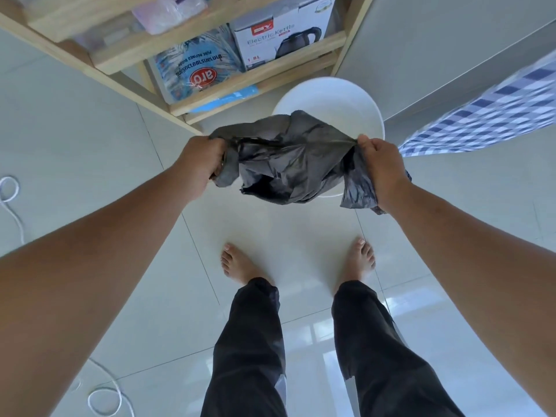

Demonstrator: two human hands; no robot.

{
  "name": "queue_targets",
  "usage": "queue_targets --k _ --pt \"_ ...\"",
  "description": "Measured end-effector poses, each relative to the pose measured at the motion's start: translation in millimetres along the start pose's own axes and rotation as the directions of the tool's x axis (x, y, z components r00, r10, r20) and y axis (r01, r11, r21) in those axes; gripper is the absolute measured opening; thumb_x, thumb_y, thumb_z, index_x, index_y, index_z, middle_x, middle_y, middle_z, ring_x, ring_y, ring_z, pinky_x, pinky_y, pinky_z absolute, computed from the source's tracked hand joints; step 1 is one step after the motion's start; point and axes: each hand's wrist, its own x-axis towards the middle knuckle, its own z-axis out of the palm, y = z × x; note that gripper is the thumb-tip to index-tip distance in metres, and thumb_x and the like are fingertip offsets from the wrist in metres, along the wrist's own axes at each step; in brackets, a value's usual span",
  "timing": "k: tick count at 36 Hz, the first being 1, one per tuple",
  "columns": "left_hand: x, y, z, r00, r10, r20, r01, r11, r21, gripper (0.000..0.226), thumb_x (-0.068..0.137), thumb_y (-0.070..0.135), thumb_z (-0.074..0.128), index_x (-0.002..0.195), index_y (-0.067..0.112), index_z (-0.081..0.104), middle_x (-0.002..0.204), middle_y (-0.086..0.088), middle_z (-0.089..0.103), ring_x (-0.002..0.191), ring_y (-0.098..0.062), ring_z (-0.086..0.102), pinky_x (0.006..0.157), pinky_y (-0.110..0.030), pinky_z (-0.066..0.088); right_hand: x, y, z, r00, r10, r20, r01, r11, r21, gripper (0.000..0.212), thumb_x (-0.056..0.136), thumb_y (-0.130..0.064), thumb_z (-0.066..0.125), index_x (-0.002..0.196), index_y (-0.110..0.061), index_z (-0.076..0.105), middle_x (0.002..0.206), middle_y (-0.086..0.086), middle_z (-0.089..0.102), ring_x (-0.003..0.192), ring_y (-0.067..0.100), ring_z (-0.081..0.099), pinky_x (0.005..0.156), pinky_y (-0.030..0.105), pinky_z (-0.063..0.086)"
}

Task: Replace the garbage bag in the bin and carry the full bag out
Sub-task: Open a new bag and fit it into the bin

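A dark grey garbage bag (pixel 288 158) hangs crumpled and stretched between my two hands, directly above a round white bin (pixel 328 97) standing on the floor. My left hand (pixel 201 164) grips the bag's left edge in a closed fist. My right hand (pixel 382 167) pinches the bag's right edge, with loose plastic hanging below it. The bag hides the near half of the bin. The visible inside of the bin is bare white.
A wooden shelf unit (pixel 210 55) stands behind the bin, holding an electric kettle box (pixel 282 40) and a blue packet (pixel 198 67). A blue checked cloth (pixel 487 109) hangs at right. A white cord (pixel 105 395) lies on the tiled floor at left. My bare feet stand close to the bin.
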Motion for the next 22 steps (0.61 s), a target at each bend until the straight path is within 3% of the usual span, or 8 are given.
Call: queue_targets --k 2,5,7,9,12,15,17,22 --pt "-2 5 4 0.995 -0.095 0.043 0.104 0.938 -0.331 0.01 0.089 0.011 0.06 0.083 0.007 0.066 0.092 -0.013 0.071 0.081 -0.028 0.068 0.092 -0.045 0.056 0 0 -5 0.999 0.035 0.038 -0.036 0.998 0.042 0.044 0.1 -0.042 0.044 0.094 -0.003 0.065 0.079 0.012 0.06 0.073 0.024 0.055 0.068 0.029 0.043" --pt "-3 11 14 0.988 -0.1 0.118 0.148 0.834 -0.532 0.013 0.093 0.015 0.059 0.094 0.007 0.069 0.075 -0.007 0.076 0.066 -0.02 0.074 0.061 -0.029 0.061 -2 3 -10 0.995 0.069 0.07 -0.075 0.993 0.087 0.042 0.098 -0.043 0.049 0.096 -0.005 0.067 0.084 0.014 0.064 0.073 0.025 0.059 0.068 0.031 0.046" --pt "-6 15 20 0.987 -0.091 0.129 0.144 0.854 -0.501 0.021 0.095 0.021 0.055 0.104 0.007 0.068 0.074 -0.005 0.073 0.065 -0.019 0.072 0.063 -0.028 0.06 -3 3 -13 0.993 0.063 0.098 -0.076 0.988 0.132 0.03 0.095 -0.039 0.055 0.086 -0.013 0.066 0.077 0.007 0.064 0.066 0.02 0.058 0.062 0.027 0.046" --pt "-9 22 26 0.992 -0.05 0.113 0.098 0.878 -0.468 0.027 0.083 0.024 0.064 0.103 0.007 0.071 0.094 -0.01 0.075 0.086 -0.026 0.073 0.089 -0.038 0.059 -5 0 -17 0.983 0.044 0.178 -0.086 0.969 0.23 0.025 0.084 -0.039 0.066 0.093 -0.016 0.067 0.083 0.005 0.068 0.073 0.021 0.064 0.069 0.03 0.052" --pt "-18 36 37 0.989 -0.01 0.146 0.069 0.911 -0.406 0.039 0.062 0.029 0.07 0.096 0.009 0.076 0.106 -0.015 0.076 0.102 -0.033 0.071 0.101 -0.049 0.052 -5 -6 -24 0.966 -0.017 0.257 -0.064 0.951 0.302 0.059 0.072 -0.031 0.079 0.126 -0.017 0.058 0.124 0.008 0.061 0.11 0.027 0.062 0.098 0.041 0.05" --pt "-25 50 47 0.976 0.017 0.217 0.057 0.943 -0.329 0.042 0.061 0.034 0.069 0.097 0.012 0.077 0.104 -0.013 0.077 0.101 -0.033 0.072 0.102 -0.05 0.05 1 -16 -28 0.941 -0.157 0.3 0.121 0.983 0.135 0.071 0.079 -0.008 0.077 0.141 -0.019 0.044 0.141 0.006 0.046 0.124 0.022 0.049 0.096 0.026 0.04" --pt "-30 58 52 0.964 0.044 0.262 0.045 0.945 -0.325 0.041 0.065 0.033 0.069 0.099 0.012 0.077 0.105 -0.013 0.077 0.101 -0.033 0.072 0.103 -0.049 0.05 2 -24 -29 0.904 -0.229 0.362 0.263 0.964 -0.047 0.074 0.081 -0.009 0.075 0.145 -0.019 0.038 0.135 0.001 0.048 0.121 0.016 0.046 0.09 0.018 0.033" --pt "-38 71 62 0.939 0.087 0.334 0.023 0.949 -0.314 0.028 0.075 0.027 0.062 0.092 0.009 0.075 0.097 -0.012 0.077 0.092 -0.03 0.073 0.1 -0.041 0.051 -8 -31 -25 0.879 -0.287 0.38 0.387 0.896 -0.218 0.05 0.082 -0.015 0.071 0.13 -0.015 0.056 0.115 0.005 0.064 0.102 0.021 0.057 0.085 0.025 0.038"
